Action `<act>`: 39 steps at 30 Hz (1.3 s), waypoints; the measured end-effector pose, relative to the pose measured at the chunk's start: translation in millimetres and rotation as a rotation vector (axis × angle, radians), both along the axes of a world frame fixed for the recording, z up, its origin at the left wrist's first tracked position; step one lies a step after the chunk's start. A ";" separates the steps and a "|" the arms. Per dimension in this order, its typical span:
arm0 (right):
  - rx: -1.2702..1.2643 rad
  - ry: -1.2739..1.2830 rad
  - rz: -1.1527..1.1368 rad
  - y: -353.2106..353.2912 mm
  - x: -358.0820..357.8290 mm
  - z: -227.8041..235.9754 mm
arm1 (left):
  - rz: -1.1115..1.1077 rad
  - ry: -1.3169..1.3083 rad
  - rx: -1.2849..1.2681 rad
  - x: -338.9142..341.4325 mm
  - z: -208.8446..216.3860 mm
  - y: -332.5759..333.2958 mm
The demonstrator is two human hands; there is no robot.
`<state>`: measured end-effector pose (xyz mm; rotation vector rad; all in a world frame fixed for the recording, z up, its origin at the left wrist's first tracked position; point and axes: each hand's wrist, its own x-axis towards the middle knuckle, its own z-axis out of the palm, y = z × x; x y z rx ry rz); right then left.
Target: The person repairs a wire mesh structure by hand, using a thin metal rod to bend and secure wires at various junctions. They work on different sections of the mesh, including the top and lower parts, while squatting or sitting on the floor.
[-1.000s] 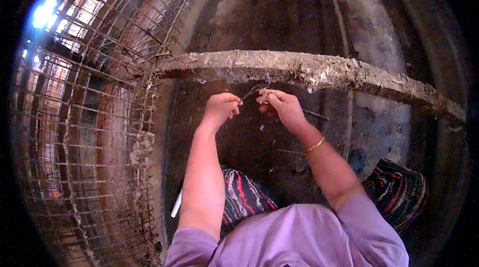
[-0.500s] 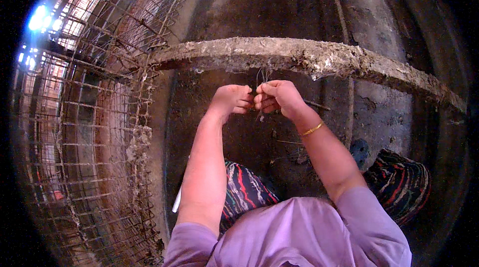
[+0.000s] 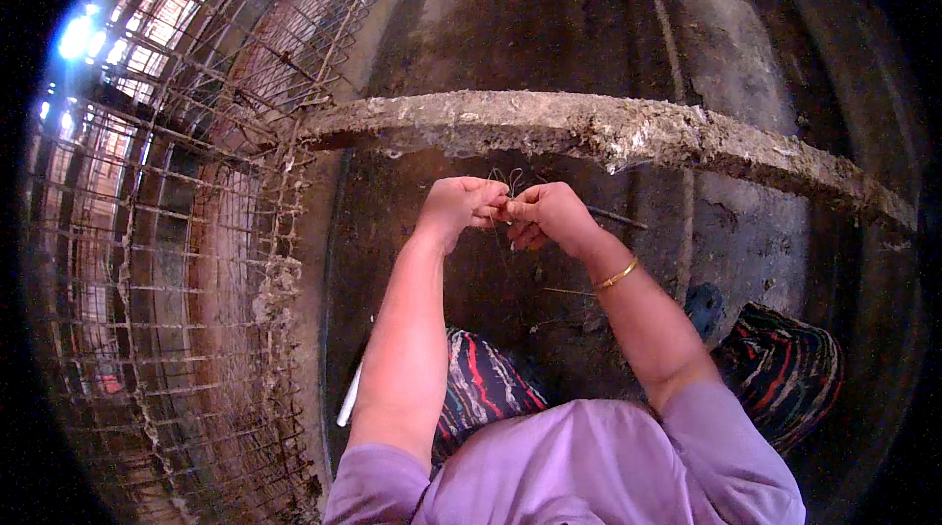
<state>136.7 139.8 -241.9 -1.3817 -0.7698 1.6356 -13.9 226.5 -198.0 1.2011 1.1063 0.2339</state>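
My left hand [image 3: 461, 207] and my right hand [image 3: 551, 216] meet at the fingertips just this side of a crusted beam [image 3: 471, 118]. Thin looped strands [image 3: 516, 175] stick up from between their fingers; I cannot tell whether they are string or wire. Both hands are closed, thumbs pinched against the forefingers. The lower fingers of the right hand curl inward, and fine ends of the strands seem to hang below them. What exactly lies in the pinch is hidden. A gold-coloured bangle [image 3: 618, 274] circles my right wrist.
Rusty wire mesh [image 3: 196, 329] runs along the left side, with bright light behind it. The rough beam crosses ahead from the mesh to the far right. A thin rod [image 3: 616, 218] lies beyond my right hand. A white stick-like thing [image 3: 350, 393] shows beside my left forearm.
My hands have come together, so the fingertips now touch where a gap was. Both sit slightly lower in view, as does the beam. The strand loops show more clearly above the fingers.
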 end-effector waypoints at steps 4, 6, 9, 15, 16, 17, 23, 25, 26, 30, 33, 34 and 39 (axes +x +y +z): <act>0.032 -0.084 0.023 0.7 -2.3 3.8 | -0.007 -0.032 0.024 -4.0 -12.7 5.6; 0.030 -0.084 -0.006 0.4 -3.7 5.0 | -0.009 -0.044 0.061 -4.2 -16.1 7.1; 0.028 -0.048 -0.137 -0.1 -4.0 1.0 | -0.024 -0.037 0.106 0.7 -14.6 5.3; 0.167 0.108 -0.340 0.4 -5.2 0.6 | -0.022 -0.039 0.067 3.8 -10.2 1.4; 0.180 0.127 -0.333 1.1 -4.7 -0.4 | -0.022 -0.041 0.066 5.6 -7.7 -0.6; 0.192 0.147 -0.327 1.8 -4.3 -1.6 | -0.021 -0.057 0.076 5.9 -9.2 -0.4; 0.137 0.239 -0.347 4.5 -6.1 -4.0 | 0.029 -0.133 0.087 7.0 -13.3 2.2; 0.152 0.236 -0.317 5.7 -4.9 -6.8 | 0.021 -0.112 0.086 8.7 -9.5 0.9; 0.159 0.234 -0.303 5.9 -4.4 -7.8 | -0.005 -0.091 0.111 10.0 -6.7 -0.1; 0.183 0.192 -0.311 5.4 -6.8 -5.7 | -0.048 -0.073 0.157 9.5 -7.6 -0.2; 0.179 0.127 -0.327 7.5 -8.9 -7.6 | -0.033 -0.078 0.151 10.3 -7.9 -0.7; 0.164 0.121 -0.330 7.7 -9.2 -5.7 | -0.025 -0.073 0.149 10.4 -7.4 -1.1; 0.108 0.167 -0.268 7.8 -3.9 -3.1 | -0.046 -0.185 0.061 7.5 -5.3 -0.5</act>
